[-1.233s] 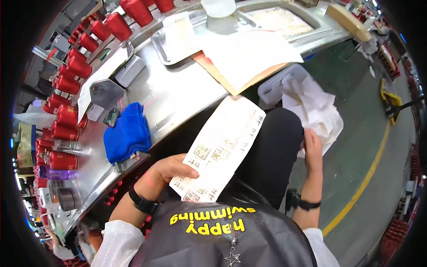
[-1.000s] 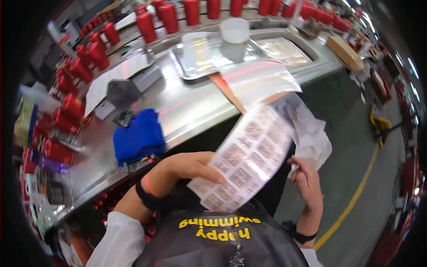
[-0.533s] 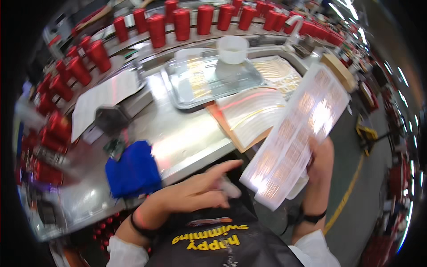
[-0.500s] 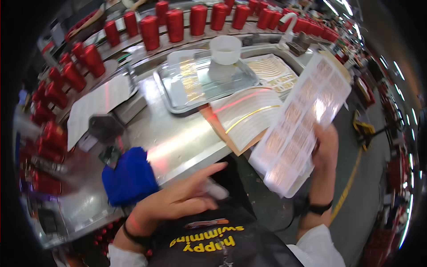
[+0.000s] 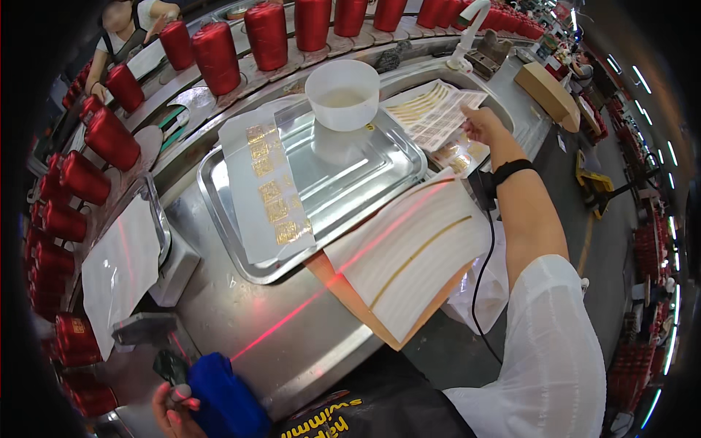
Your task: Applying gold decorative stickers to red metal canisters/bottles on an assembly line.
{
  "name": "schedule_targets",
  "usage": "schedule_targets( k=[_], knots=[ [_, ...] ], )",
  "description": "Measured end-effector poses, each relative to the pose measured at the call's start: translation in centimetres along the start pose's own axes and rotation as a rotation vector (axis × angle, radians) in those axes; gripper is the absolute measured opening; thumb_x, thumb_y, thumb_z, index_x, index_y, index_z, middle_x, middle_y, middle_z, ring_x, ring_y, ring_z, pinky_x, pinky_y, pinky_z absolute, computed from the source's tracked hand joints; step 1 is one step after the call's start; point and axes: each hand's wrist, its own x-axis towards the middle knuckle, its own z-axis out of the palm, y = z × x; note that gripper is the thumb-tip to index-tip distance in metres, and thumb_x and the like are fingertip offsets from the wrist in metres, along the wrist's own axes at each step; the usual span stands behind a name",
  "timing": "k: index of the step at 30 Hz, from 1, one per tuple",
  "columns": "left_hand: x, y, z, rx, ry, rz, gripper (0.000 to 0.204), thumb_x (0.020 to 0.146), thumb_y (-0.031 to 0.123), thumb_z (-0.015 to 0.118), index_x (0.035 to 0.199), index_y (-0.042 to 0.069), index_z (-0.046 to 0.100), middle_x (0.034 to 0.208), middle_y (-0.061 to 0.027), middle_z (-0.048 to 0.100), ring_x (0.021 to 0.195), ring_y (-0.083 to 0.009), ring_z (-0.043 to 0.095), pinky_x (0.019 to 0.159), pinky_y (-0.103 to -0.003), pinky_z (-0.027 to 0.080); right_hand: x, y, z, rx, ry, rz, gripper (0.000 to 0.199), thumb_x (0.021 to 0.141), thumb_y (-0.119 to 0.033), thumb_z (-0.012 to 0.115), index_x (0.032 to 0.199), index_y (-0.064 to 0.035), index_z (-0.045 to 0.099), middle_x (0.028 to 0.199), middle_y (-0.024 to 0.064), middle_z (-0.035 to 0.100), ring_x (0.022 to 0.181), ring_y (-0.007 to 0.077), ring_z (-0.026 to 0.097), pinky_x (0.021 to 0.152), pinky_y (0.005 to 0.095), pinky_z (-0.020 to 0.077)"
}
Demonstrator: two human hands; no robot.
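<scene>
At the far right of the bench, my right hand (image 5: 483,128) has its fingers closed at the edge of a sheet of printed decals (image 5: 447,125). That sheet lies over other sheets with gold patterns (image 5: 461,155). At the lower left, my left hand (image 5: 174,415) has bent fingers held apart, one with a pale fingertip cover. It is beside a blue cloth (image 5: 226,401) and just below a small dark green piece (image 5: 170,366); I see nothing held in it. A white sheet with one gold strip (image 5: 420,263) lies on brown card at the bench's front edge.
A metal tray (image 5: 350,191) bears a translucent bowl (image 5: 342,95) and a backing sheet with gold squares (image 5: 272,191). Red containers (image 5: 266,36) line a curved conveyor behind. A white sheet (image 5: 123,266) hangs at left. A white faucet (image 5: 467,36) stands at back right. Another person (image 5: 131,36) works across.
My right hand has reached forward to the back right, laying the decal sheet down there. My left hand has moved left and down toward the blue cloth. The view has shifted.
</scene>
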Motion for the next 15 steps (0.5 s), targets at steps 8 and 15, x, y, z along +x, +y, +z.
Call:
schedule_targets(
  k=[8,15],
  knots=[
    [-0.1,-0.2,-1.2,-0.058,0.049,-0.090,0.052,0.090,0.032,0.048,0.123,-0.007,0.041,0.096,-0.0185,0.060,0.075,-0.0220,0.059,0.073,-0.028,0.048,2.9,-0.4,2.7,-1.320,-0.288,-0.645,0.080,0.074,-0.045,0.065,0.138,-0.0098,0.031,0.126,0.0254,0.044,0.117,0.0370,0.043,0.099,0.0403,0.0350],
    [0.1,-0.2,-0.3,-0.090,0.028,-0.068,0.054,0.088,0.031,0.053,0.124,-0.008,0.040,0.096,-0.0178,0.060,0.076,-0.0213,0.060,0.073,-0.027,0.047,1.9,-1.6,4.7,-1.423,-0.476,-0.369,0.092,0.067,-0.052,0.069,0.140,-0.0186,0.027,0.131,0.0222,0.041,0.118,0.0366,0.045,0.094,0.0435,0.0412]
  ],
)
